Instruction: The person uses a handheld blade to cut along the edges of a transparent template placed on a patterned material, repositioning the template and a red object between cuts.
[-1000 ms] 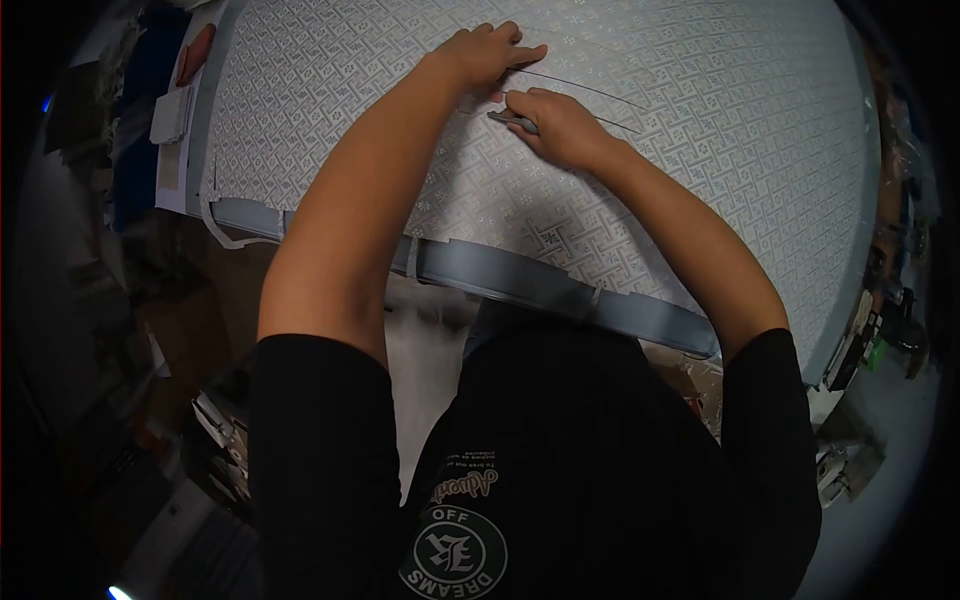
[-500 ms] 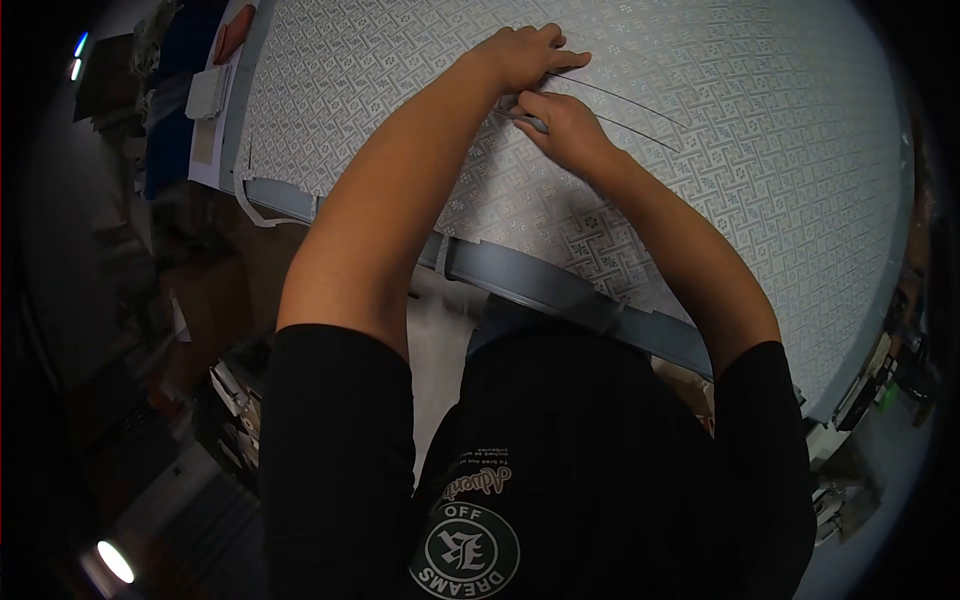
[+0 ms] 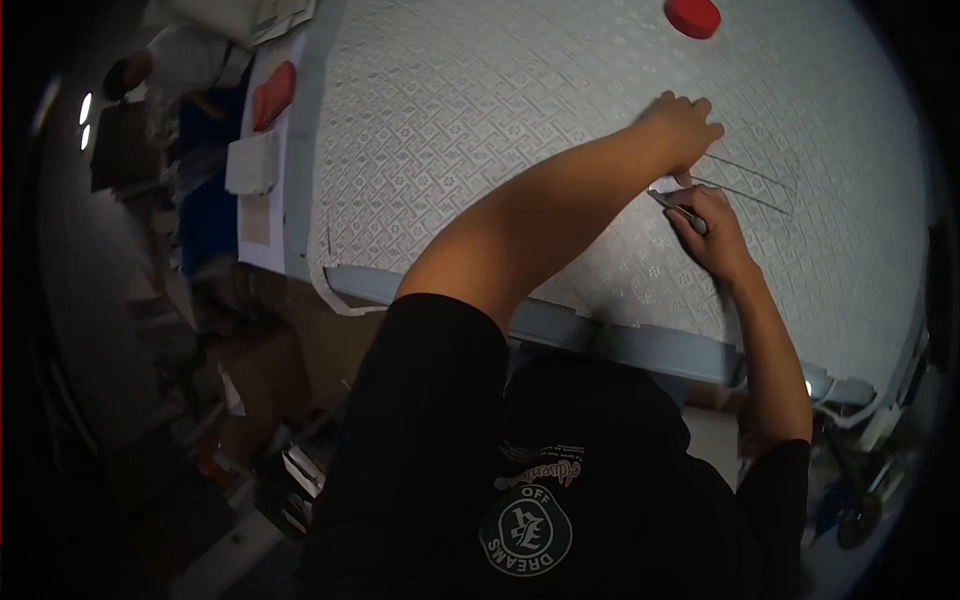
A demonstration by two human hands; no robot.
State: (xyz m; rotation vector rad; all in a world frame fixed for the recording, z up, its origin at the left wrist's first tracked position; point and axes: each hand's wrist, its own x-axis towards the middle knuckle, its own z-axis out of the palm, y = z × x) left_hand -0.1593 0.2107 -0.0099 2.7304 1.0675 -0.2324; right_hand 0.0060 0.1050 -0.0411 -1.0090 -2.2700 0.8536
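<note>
Patterned light-grey fabric [image 3: 450,170] covers the table, and two long thin dark lines [image 3: 750,190] run across it beside my hands. My left hand [image 3: 683,130] lies over the fabric with its fingers apart, at the left ends of these lines. Just below it, my right hand [image 3: 715,232] is closed around a small grey-handled tool [image 3: 697,223] with a thin tip pointing to the upper left. A small patch of white [image 3: 665,184] shows at that tip, under my left hand. The tool's kind cannot be made out.
A red round object [image 3: 692,16] rests on the fabric at the far side. On the left ledge are a red item [image 3: 272,95] and a white folded stack [image 3: 251,164]. Beyond, a person [image 3: 180,58] is at the upper left. The blue-grey table edge [image 3: 620,345] runs before me.
The view has turned, so hands and fabric sit farther right and lower. The red round object and the person have come into view. Both hands stay near the same lines.
</note>
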